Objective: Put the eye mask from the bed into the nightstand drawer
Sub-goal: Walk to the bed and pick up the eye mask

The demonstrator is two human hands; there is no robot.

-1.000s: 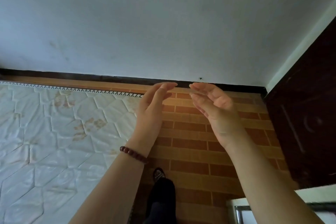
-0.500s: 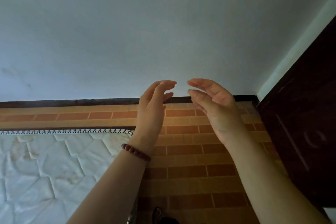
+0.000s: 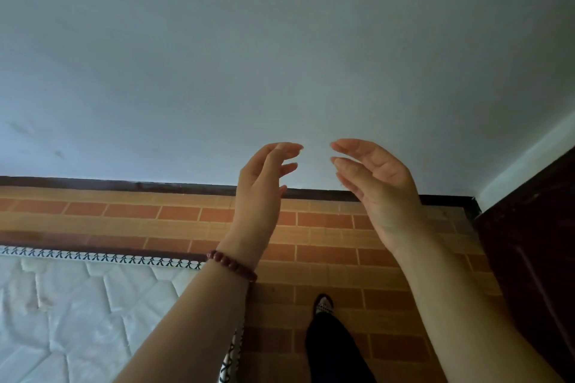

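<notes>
Eye mask: not in view, location cannot be told. Pale grey plaster wall fills the upper frame, with orange brick-pattern floor below it. White quilted mattress lies lower left; dark brown wooden cabinet stands at the right edge. Left hand and right hand are raised, palms facing, fingertips apart, fingers loosely curved, both holding nothing. Dark red bead bracelet sits on the left wrist. Patterned shoe is on the floor.

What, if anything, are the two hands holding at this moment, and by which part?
Nothing is held: the left hand and the right hand are raised, fingers loosely curved, empty.
</notes>
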